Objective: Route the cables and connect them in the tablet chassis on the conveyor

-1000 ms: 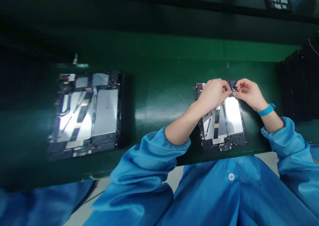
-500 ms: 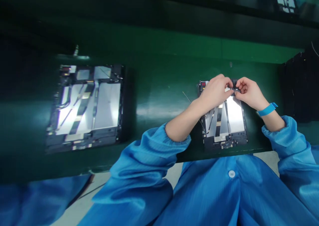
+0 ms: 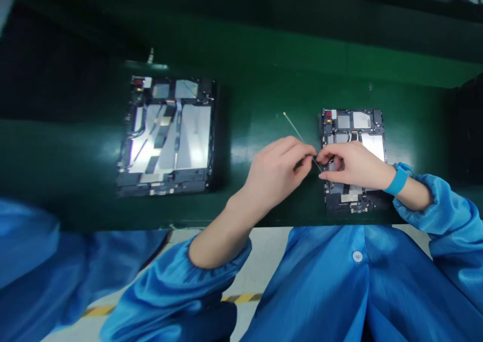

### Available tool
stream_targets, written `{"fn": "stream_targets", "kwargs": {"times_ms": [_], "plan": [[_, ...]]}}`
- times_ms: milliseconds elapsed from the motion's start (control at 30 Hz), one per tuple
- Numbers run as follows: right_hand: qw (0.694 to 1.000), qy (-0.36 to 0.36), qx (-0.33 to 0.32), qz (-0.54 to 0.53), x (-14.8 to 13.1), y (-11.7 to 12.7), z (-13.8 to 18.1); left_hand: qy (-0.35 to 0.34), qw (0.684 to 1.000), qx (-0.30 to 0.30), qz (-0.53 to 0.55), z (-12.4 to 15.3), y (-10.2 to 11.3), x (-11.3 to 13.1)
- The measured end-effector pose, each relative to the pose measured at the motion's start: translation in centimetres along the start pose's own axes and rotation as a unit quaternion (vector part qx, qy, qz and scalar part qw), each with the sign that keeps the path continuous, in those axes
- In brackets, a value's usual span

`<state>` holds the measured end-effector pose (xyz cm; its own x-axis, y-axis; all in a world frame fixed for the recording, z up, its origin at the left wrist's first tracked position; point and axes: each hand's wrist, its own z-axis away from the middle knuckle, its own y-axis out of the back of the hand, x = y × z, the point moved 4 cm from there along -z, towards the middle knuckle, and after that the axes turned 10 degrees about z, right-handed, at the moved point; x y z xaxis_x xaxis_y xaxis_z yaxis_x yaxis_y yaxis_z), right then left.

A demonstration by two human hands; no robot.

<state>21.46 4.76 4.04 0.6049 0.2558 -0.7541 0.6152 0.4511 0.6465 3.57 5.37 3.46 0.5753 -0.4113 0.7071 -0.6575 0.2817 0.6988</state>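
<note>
The table [image 3: 256, 100] has a smooth, green, fairly glossy top that throws back soft patches of light. The right-hand open device [image 3: 373, 147] shows shiny, silvery, metal-looking panels set in a black frame that looks like matt plastic; the left-hand open device [image 3: 194, 136] shows the same pairing, its panels glaring in spots. The thin wire [image 3: 294, 127] looks smooth, with a brassy, metallic tip. The blue smock [image 3: 324, 281] is creased cloth with a satiny sheen, its white button [image 3: 357, 256] smooth and plastic-looking.
</note>
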Motion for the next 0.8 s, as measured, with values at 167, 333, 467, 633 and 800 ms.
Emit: {"fn": "stream_targets", "kwargs": {"times_ms": [167, 333, 467, 633, 800], "plan": [[0.997, 0.044, -0.038, 0.04, -0.1, 0.1, 0.3, -0.013, 0.993, 0.073, 0.095, 1.1, 0.4, 2.1], [0.988, 0.105, -0.043, 0.106, 0.9, 1.4, 0.9, 0.14, 0.948, 0.063, 0.277, 2.3, -2.3, 0.2], [0.971, 0.166, 0.0, 0.171, 1.2, 1.1, 0.1, 0.196, 0.902, -0.039, 0.383, 2.8, -5.1, -0.2], [0.964, 0.184, 0.029, 0.191, 2.2, 0.4, -1.1, 0.218, 0.874, -0.029, 0.434, 3.0, -6.0, -0.2], [0.966, 0.19, 0.033, 0.169, 2.9, 0.2, -1.6, 0.251, 0.856, -0.001, 0.452, 3.0, -6.4, -0.5]]}}
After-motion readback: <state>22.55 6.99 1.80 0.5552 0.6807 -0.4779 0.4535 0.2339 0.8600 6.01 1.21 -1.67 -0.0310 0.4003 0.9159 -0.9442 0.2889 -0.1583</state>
